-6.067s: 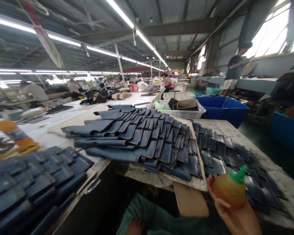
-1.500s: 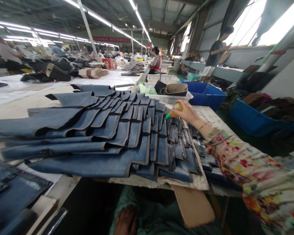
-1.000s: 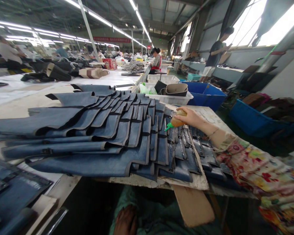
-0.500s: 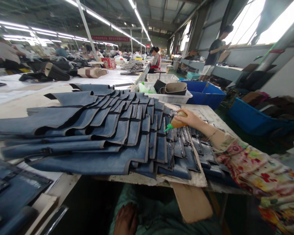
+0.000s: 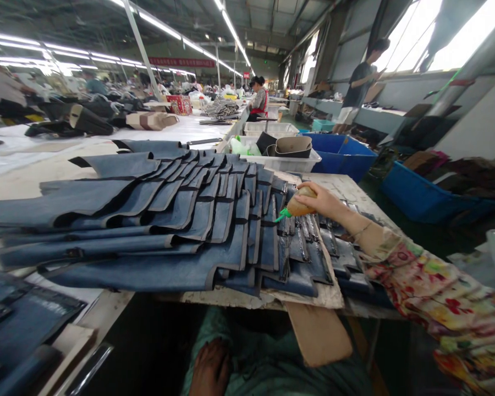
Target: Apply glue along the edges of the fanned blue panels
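My right hand (image 5: 324, 199) is wrapped round a squeeze bottle (image 5: 300, 202) with an amber body and a green nozzle. The bottle is tilted, its tip pointing down and left at the edges of the overlapping blue panels (image 5: 226, 250). Whether the tip touches a panel I cannot tell. Dark grey edging borders these panels, and shiny wet-looking strips (image 5: 303, 242) run along those under and right of the bottle. Down on my lap, my left hand (image 5: 210, 366) lies flat on the green cloth over my leg, holding nothing.
A brown board (image 5: 319, 335) juts out below the table's front edge. White bins (image 5: 286, 162) and a blue bin (image 5: 340, 157) stand beyond the panels. More blue pieces (image 5: 28, 313) lie at the lower left. A person in red (image 5: 259, 102) works farther back.
The whole view has shifted slightly. Against the panels, the bottle's tip has moved a little toward me and to the right. My left hand stays on my lap.
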Tool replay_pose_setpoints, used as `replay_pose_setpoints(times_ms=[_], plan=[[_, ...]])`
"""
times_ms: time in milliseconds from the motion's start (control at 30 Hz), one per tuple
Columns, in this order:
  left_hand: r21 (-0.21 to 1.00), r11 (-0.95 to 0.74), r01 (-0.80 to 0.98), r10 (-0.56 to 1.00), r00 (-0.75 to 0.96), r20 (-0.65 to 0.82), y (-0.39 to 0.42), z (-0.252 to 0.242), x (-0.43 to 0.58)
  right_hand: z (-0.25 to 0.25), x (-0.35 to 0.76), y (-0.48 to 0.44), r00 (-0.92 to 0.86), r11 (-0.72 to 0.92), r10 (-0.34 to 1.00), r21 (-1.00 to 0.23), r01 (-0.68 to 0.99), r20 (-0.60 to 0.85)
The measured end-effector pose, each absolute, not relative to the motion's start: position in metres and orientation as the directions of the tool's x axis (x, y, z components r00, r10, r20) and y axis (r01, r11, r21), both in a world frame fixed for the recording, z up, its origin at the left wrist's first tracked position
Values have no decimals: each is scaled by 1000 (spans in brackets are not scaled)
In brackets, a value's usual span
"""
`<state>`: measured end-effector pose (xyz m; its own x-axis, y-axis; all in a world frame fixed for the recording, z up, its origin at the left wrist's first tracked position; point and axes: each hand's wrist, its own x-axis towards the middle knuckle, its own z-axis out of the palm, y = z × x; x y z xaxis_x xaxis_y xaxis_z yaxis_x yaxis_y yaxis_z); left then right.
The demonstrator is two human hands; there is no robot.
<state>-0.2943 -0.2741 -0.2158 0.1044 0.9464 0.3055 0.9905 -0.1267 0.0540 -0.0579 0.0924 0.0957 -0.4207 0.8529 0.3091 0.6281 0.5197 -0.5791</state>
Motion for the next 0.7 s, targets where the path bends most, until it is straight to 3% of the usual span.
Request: replay_pose_setpoints(times_ms=[233,433,700], plan=[[55,-119,991,944,96,314,-275,-218,-294,96,-55,84,-395,501,864,-590,633,311],[108,-111,988,936,68,344,-277,-221,-293,94,-51,71,-441,433,881,-661,612,170],[96,-121,988,932,80,354,-275,-211,-290,86,-52,73,-370,516,857,-599,612,360]])
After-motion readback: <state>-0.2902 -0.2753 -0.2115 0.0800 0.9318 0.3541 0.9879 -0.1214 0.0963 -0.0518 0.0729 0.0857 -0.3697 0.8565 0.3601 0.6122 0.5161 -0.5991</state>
